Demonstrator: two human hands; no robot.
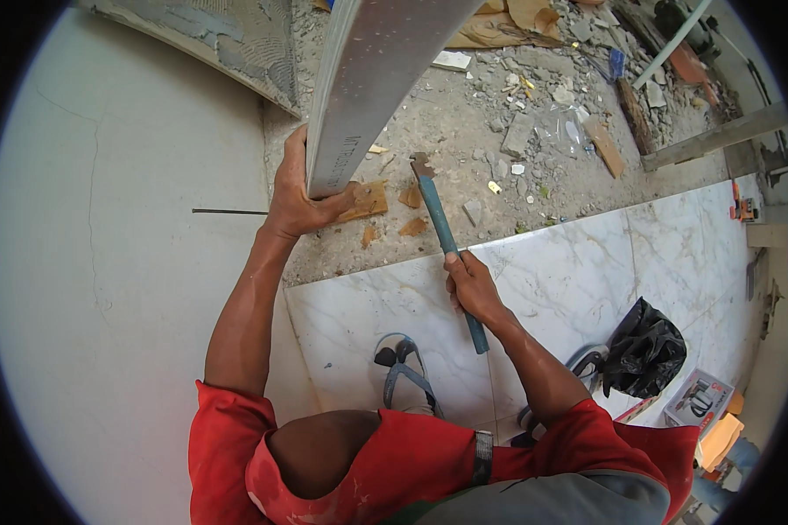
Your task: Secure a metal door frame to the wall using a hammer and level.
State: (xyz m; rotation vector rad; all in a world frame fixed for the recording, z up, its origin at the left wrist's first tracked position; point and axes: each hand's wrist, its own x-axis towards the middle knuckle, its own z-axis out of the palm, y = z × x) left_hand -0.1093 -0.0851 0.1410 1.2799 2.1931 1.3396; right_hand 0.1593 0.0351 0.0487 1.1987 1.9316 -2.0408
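Note:
My left hand [305, 197] grips the lower end of a long grey board [363, 87], which has printing on its face and slants up toward the top of the view. Its fingers are wrapped round the board's edge. My right hand [471, 284] is closed round a teal metal bar [439, 214] with a rusty, flattened head, held at an angle to the right of the board. A piece of tan board [368, 201] lies on the rough floor just right of my left hand.
A white wall [123, 245] runs along the left, with a mortar-covered slab [236, 48] at its top. Rubble [525, 131] covers the rough floor ahead. Marble-look tiles [552, 262] lie nearer, carrying a black plastic bag [643, 350] and a box [696, 398]. A beam [718, 136] crosses at right.

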